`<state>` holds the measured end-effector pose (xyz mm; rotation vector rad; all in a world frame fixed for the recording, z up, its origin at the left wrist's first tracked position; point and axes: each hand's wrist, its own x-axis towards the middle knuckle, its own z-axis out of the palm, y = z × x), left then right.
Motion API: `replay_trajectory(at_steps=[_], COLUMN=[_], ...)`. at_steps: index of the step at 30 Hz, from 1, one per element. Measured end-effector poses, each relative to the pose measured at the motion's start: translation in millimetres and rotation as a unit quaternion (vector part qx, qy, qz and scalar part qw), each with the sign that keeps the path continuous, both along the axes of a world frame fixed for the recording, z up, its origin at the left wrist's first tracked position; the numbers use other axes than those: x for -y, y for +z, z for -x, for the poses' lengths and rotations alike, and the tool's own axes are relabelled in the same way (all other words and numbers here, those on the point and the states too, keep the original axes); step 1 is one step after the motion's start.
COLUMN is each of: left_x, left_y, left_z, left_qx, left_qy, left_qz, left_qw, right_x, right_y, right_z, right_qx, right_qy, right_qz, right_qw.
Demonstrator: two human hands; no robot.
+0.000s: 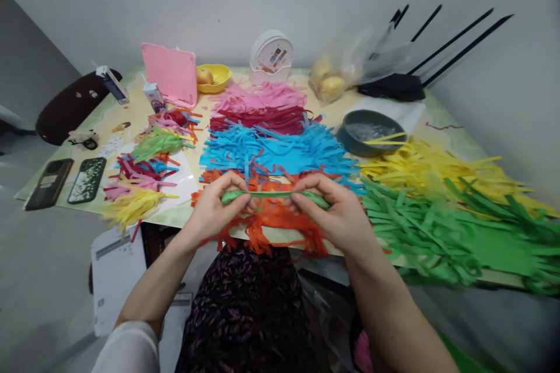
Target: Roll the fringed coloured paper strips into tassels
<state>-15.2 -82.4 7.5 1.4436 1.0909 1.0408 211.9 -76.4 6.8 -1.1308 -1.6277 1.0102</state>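
Note:
Between my two hands a green tissue paper strip (271, 194) is stretched level, twisted narrow in the middle. My left hand (221, 204) pinches its left part, and a rounded green end shows by the fingers. The right part is held by my right hand (330, 210) in the same way. Just below and behind the strip lies fringed orange paper (284, 218), hanging partly over the table's front edge. Farther back are fringed blue paper (275, 148), dark red paper (258, 122) and pink paper (262, 96). Fringed green paper (420, 233) spreads to the right.
Yellow fringed paper (437, 169) lies beside a dark green bowl (350, 137). Several multicoloured tassels (140, 198) are at left, near two phones (86, 180). Behind stand a pink tablet case (170, 73), a yellow bowl (221, 76), a white round holder (271, 55) and a black router (394, 87).

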Motion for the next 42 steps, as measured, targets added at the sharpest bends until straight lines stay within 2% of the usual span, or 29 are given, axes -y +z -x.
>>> replay_trajectory(at_steps=[4,12,14,16,18,20,21,24,26,29,30,32,34,36,37,39,42], left_x=[-0.7,-5.9,-6.1,-5.2,-3.8,-2.5,-2.1,-2.8,-5.1,-10.6,-12.4,-15.4,-16.8,-16.4,-15.7,-14.0,-13.4], left_y=[-7.4,-19.2,-22.3,-23.2,-18.1,-6.1,1.7,22.5,28.4,23.8,20.3,12.8,7.0,3.7,2.5,-0.9,-12.6], left_z=[0.9,-4.0,-3.7,1.1,9.6,18.1,20.8,20.6,16.3,13.0,13.4,15.8,18.8,21.3,22.6,25.4,29.2], left_qx=[0.106,0.242,0.272,0.274,0.204,0.069,-0.006,-0.169,-0.215,-0.239,-0.253,-0.294,-0.323,-0.321,-0.316,-0.316,-0.331], left_qy=[-0.006,-0.008,-0.005,-0.021,-0.064,-0.087,-0.078,-0.057,-0.104,-0.182,-0.183,-0.147,-0.090,-0.066,-0.067,-0.072,-0.043], left_qz=[0.049,0.103,0.118,0.124,0.087,-0.012,-0.075,-0.213,-0.233,-0.216,-0.218,-0.255,-0.315,-0.361,-0.373,-0.390,-0.415], left_qw=[0.993,0.965,0.955,0.954,0.973,0.994,0.994,0.961,0.943,0.929,0.924,0.909,0.888,0.873,0.870,0.862,0.847], right_x=[-2.3,-12.4,-10.6,-6.7,-2.4,0.4,1.2,2.5,4.1,6.4,5.7,0.1,-10.5,-22.4,-27.3,-32.7,-30.4], right_y=[-5.4,-21.9,-20.8,-15.1,-5.6,5.2,10.0,17.8,17.7,16.3,17.1,20.8,24.6,24.1,21.6,12.6,-2.8], right_z=[2.9,6.2,7.6,7.7,6.1,4.1,3.5,3.8,4.3,0.6,-2.2,-8.6,-12.6,-10.1,-6.0,5.7,24.5], right_qx=[-0.106,-0.184,-0.180,-0.150,-0.084,-0.010,0.020,0.085,0.112,0.125,0.125,0.118,0.105,0.078,0.054,-0.008,-0.100], right_qy=[0.018,0.040,0.040,0.037,0.041,0.057,0.074,0.137,0.166,0.178,0.187,0.206,0.201,0.204,0.218,0.271,0.289], right_qz=[0.047,0.104,0.091,0.035,-0.063,-0.168,-0.212,-0.290,-0.315,-0.333,-0.323,-0.270,-0.163,-0.032,0.030,0.136,0.224], right_qw=[0.993,0.977,0.979,0.987,0.994,0.984,0.974,0.943,0.928,0.918,0.919,0.933,0.960,0.975,0.974,0.953,0.925])
